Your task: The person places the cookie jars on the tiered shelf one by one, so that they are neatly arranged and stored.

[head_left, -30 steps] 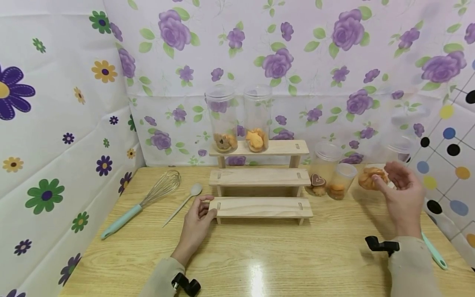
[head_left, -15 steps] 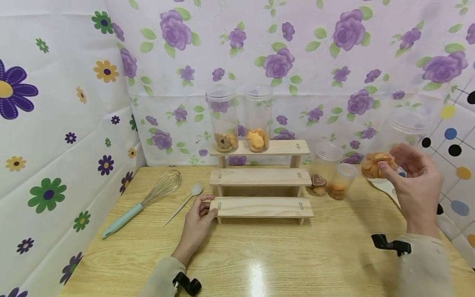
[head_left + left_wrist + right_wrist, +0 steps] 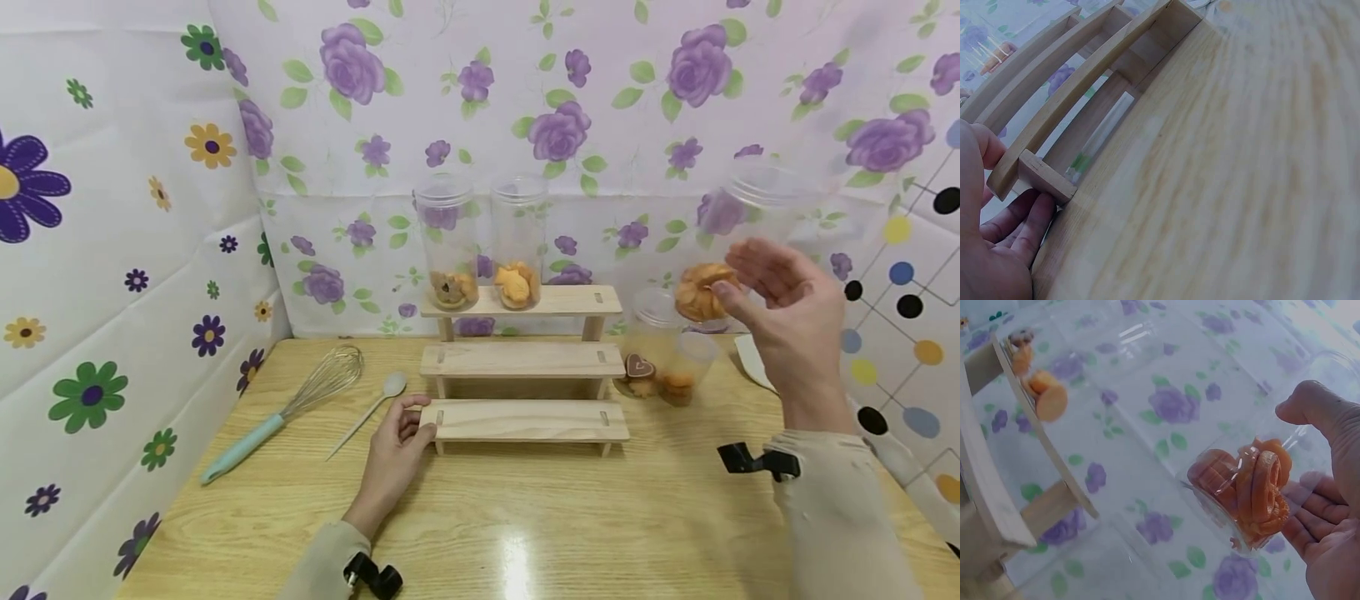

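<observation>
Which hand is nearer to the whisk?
The left hand. It grips the shelf at the lowest board's left end, just right of the whisk, with the spoon between. The right hand holds a jar raised beyond the shelf's right end.

Head view looks down from before the rack (image 3: 525, 420); nearer, left wrist faces along it, right wrist past its right; all share it.

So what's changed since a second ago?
The right hand has raised the jar and, after drifting right, swung it left toward the rack. Nothing was newly grasped or let go. The left hand still grips the rack; rack and whisk stayed put.
</observation>
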Available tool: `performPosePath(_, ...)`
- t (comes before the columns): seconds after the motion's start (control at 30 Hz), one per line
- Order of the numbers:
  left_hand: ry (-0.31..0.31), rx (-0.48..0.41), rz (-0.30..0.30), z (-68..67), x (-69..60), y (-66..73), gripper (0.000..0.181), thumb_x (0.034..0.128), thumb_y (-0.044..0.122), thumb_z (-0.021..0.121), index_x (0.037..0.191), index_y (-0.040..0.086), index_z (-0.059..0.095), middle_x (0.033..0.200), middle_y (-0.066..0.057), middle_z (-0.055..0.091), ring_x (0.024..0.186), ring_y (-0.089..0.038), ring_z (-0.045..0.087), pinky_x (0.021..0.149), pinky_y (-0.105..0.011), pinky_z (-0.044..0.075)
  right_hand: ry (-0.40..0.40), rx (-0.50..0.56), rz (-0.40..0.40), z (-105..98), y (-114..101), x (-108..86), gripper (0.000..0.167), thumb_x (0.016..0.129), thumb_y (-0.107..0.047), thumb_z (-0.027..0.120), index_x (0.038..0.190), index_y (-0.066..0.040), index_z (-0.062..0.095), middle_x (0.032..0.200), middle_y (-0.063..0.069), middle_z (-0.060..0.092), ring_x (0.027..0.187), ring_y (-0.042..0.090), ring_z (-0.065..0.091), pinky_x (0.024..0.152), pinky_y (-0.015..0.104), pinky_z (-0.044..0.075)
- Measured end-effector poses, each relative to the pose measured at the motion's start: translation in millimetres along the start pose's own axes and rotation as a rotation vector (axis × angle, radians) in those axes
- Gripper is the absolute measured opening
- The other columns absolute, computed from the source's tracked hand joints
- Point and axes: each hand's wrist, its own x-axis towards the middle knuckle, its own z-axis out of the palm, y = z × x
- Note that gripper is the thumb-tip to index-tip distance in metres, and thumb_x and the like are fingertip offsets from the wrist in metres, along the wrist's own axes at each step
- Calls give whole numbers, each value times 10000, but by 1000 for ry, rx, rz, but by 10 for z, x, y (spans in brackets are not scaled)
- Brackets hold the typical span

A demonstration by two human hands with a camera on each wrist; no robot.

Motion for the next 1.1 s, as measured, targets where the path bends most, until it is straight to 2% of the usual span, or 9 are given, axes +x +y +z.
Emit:
performPosePath(0.2, 1, 1, 1, -7, 0, -7, 388, 1078, 113, 707, 1452, 195, 639, 1168, -90, 725, 1108, -229, 684, 945, -256, 553, -104, -47, -3, 366, 74, 131, 557, 895, 79, 886, 1413, 74, 681, 1318, 146, 766, 1171, 206, 734, 1030, 215, 555)
performPosePath(0.5, 0, -1, 6, 2, 0, -4, 381, 1080, 110, 703, 1446, 198, 639, 1159, -97, 735, 1100, -225, 693, 936, -256, 557, -169, -77, 54, 804, 247, 236, 536, 934, -20, 890, 1425, 29, 682, 1312, 91, 759, 1208, 187, 713, 1061, 224, 545)
performPosePath(0.7, 1, 0, 6, 5, -1, 3, 376, 1081, 116, 701, 1439, 214, 639, 1166, -96, 729, 1089, -232, 680, 927, -256, 551, -208, -119, 91, 967, 354, 272, 552, 957, -74, 887, 1457, -8, 663, 1355, 62, 731, 1265, 182, 688, 1121, 269, 529)
performPosePath(0.87, -3, -4, 9, 1, 0, 5, 380, 1082, 120, 699, 1450, 190, 635, 1173, -104, 727, 1088, -236, 679, 925, -257, 550, -220, -124, 138, 1048, 488, 294, 588, 964, -70, 879, 1492, 3, 630, 1358, 41, 718, 1294, 200, 674, 1166, 308, 511)
performPosePath(1.1, 7, -6, 28, 7, -5, 15, 379, 1076, 109, 708, 1441, 188, 643, 1150, -107, 732, 1076, -220, 686, 928, -250, 552, -247, -195, 180, 1092, 667, 255, 613, 1001, -137, 857, 1541, -10, 596, 1474, 134, 661, 1447, 349, 593, 1243, 390, 452)
